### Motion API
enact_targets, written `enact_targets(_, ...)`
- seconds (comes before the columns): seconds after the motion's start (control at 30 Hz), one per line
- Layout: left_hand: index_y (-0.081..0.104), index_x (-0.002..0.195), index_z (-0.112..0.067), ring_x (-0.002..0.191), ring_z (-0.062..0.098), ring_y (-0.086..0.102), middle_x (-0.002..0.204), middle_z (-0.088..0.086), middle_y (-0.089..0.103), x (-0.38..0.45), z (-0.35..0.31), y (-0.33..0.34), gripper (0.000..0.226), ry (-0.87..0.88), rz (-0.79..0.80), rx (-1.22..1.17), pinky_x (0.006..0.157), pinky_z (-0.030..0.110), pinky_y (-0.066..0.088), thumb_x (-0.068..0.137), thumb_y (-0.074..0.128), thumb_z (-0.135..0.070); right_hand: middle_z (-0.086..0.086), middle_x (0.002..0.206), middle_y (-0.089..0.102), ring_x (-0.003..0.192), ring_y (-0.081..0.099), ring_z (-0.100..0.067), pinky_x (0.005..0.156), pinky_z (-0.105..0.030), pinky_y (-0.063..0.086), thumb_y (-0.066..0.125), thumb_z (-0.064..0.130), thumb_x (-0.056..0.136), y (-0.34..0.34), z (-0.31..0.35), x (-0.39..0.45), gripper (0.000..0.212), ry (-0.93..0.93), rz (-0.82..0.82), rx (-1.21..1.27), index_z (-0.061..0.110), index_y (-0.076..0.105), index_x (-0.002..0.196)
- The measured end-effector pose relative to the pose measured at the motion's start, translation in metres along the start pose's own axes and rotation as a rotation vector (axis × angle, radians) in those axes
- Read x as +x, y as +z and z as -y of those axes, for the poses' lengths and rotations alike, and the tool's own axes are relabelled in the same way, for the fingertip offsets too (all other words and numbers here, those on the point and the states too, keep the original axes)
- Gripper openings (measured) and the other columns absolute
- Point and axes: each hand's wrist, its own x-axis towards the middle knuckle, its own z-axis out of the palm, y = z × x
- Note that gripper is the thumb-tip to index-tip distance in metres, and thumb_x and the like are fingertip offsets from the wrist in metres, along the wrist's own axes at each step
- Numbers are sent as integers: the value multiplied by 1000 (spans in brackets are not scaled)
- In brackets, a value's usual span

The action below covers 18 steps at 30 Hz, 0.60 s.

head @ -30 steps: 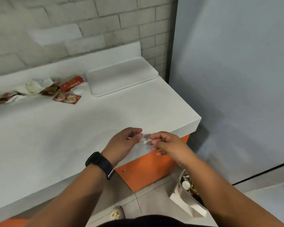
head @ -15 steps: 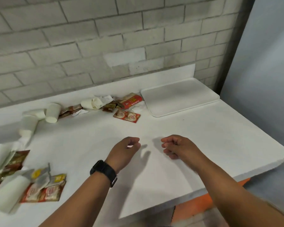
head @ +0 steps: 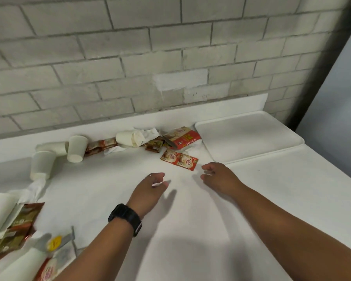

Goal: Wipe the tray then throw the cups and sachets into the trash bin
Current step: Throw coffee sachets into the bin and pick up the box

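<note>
My left hand [head: 150, 186] and right hand [head: 219, 177] hover at frame centre over the white counter [head: 190, 230], each grip released, fingers loosely curled, holding nothing. The white tray [head: 249, 136] lies upper right. Paper cups [head: 76, 149] and red sachets [head: 179, 162] lie scattered left of it.

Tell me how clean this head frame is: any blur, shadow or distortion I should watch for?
Head view: centre is sharp, the SACHETS box print readable. The lower-left clutter of cups and sachets is smeared by blur. Soft shadows fall on the counter right of the left hand and below both forearms. Wide-angle bowing curves the brick wall. No glare on the tray.
</note>
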Motion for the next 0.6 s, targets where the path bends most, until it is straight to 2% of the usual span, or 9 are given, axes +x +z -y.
enact_targets(0.07, 54, 123, -28, 104, 7, 57, 119, -9, 56, 20, -6, 1, 34, -2, 5, -3, 83, 24, 41, 91, 60, -33, 1, 129, 52, 119, 55, -11, 95, -30, 46, 71, 31, 82, 2, 6, 18, 47, -6, -14, -28, 20, 57, 126)
enact_targets(0.17, 47, 132, -25, 114, 13, 54, 125, -4, 56, 54, -15, 6, 43, -25, -6, -63, 89, 27, 41, 91, 60, -31, -1, 134, 48, 124, 52, -13, 100, -32, 44, 72, 33, 81, 4, 13, 40, 58, -26, -30, -84, 20, 51, 133)
enact_targets(0.3, 36, 140, -23, 100, 12, 53, 118, -4, 58, 106, -35, 19, 57, -46, -31, -154, 87, 28, 38, 89, 62, -26, 0, 135, 48, 124, 51, -13, 95, -23, 40, 70, 32, 84, 6, 21, 70, 55, -60, -56, -136, 20, 50, 134)
enact_targets(0.37, 31, 143, -23, 103, 16, 57, 117, -1, 62, 132, -43, 27, 67, -55, -45, -196, 93, 34, 45, 86, 66, -29, 2, 134, 48, 124, 51, -13, 93, -21, 37, 68, 32, 85, 6, 23, 80, 53, -63, -78, -154, 22, 51, 134)
enact_targets(0.43, 30, 143, -24, 111, 21, 60, 125, 1, 63, 150, -50, 34, 76, -91, -74, -269, 99, 43, 47, 80, 71, -34, 2, 134, 49, 123, 51, -14, 96, -22, 39, 67, 29, 86, 7, 26, 82, 51, -79, -91, -152, 22, 52, 134)
enact_targets(0.53, 35, 139, -19, 119, 28, 56, 132, 3, 57, 172, -57, 43, 69, -152, -159, -304, 101, 40, 45, 81, 71, -32, 0, 131, 52, 123, 53, -15, 102, -28, 42, 68, 23, 86, 12, 24, 89, 48, -75, -105, -78, 20, 54, 131)
enact_targets(0.6, 40, 137, -18, 116, 26, 57, 131, 3, 57, 181, -59, 41, 61, -181, -209, -376, 95, 35, 46, 84, 69, -24, 0, 131, 52, 123, 52, -16, 102, -26, 41, 68, 24, 87, 13, 24, 93, 48, -57, -122, -76, 20, 53, 132)
